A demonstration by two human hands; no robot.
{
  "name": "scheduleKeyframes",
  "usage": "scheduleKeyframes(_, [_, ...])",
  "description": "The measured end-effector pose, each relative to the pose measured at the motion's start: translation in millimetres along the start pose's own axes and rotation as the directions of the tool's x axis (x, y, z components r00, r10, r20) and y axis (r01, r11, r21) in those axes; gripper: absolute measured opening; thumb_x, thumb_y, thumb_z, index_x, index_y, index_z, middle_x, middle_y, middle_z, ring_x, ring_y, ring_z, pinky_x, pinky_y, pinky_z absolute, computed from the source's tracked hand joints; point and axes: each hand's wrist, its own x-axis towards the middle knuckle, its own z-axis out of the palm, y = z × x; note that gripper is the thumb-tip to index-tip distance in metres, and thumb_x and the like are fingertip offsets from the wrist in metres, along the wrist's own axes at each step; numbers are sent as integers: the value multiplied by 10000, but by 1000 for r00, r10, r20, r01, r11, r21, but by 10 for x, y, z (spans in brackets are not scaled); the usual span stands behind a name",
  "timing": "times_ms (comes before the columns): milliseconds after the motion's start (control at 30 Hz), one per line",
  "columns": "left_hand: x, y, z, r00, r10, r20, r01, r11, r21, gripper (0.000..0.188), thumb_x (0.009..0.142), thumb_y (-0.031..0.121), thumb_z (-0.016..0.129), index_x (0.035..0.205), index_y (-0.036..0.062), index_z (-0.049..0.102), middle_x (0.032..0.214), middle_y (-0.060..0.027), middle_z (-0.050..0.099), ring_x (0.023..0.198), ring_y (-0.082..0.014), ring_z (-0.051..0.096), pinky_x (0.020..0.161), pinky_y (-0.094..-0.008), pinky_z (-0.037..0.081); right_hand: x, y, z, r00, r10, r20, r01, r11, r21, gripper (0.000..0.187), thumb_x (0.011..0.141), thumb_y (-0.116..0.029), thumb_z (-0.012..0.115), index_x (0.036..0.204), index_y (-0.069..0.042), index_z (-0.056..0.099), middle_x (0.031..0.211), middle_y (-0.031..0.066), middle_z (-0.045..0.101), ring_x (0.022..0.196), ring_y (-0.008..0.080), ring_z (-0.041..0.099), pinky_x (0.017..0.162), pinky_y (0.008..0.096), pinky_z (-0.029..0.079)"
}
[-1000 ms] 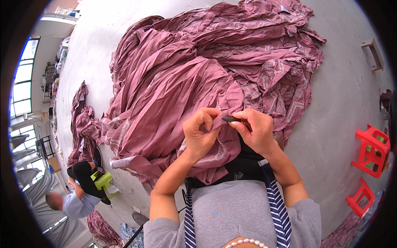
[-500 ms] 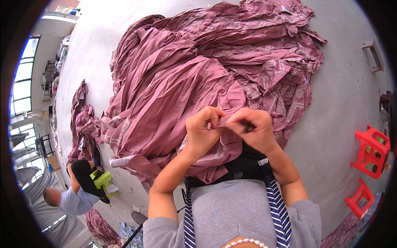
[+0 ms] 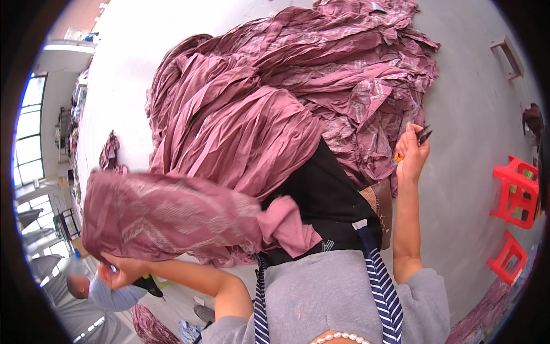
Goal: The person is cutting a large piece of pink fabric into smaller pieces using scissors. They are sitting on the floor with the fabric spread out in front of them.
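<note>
A large heap of mauve fabric with a pale pattern (image 3: 229, 114) lies in front of me and reaches across my lap. Out at the left, my left hand (image 3: 119, 272) pinches the lower edge of a patterned cloth panel (image 3: 172, 215), which is spread in the air and blurred by motion. One crumpled end of this panel rests over my black-clad lap. My right hand (image 3: 411, 153) is raised at the right, apart from the fabric. It is closed around small thread snips (image 3: 424, 135), whose dark blades stick out past the fingers; a bit of orange shows below.
Two red plastic stools (image 3: 515, 192) stand at the right, with a wooden frame (image 3: 507, 59) farther off. At the left a person in a light blue top (image 3: 117, 293) sits low, partly hidden by my cloth. More mauve fabric (image 3: 150, 325) lies at the lower left.
My hands were together at the cloth in front of me. The left has swung far left, carrying the panel; the right has moved away to the right with the snips.
</note>
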Motion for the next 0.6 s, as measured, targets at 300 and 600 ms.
scheduleKeyframes(300, [-1785,2072,-406,-353,540,764,19,821,-571,1041,489,332,885,1405,186,413,1515,-203,215,1406,-382,205,1109,-583,148,-22,698,16,965,246,95,-230,961,-154,114,937,-167,594,883,-72,561,622,-77,453,481,-2,350,416,170,268])
scheduleKeyframes(600, [-1344,780,454,110,490,865,-113,870,-479,509,608,-146,443,1038,31,649,1000,-170,662,956,-341,630,877,-400,485,-76,1085,-144,963,242,121,-205,945,-253,100,923,-152,604,882,-71,560,647,-74,457,511,2,362,439,172,277])
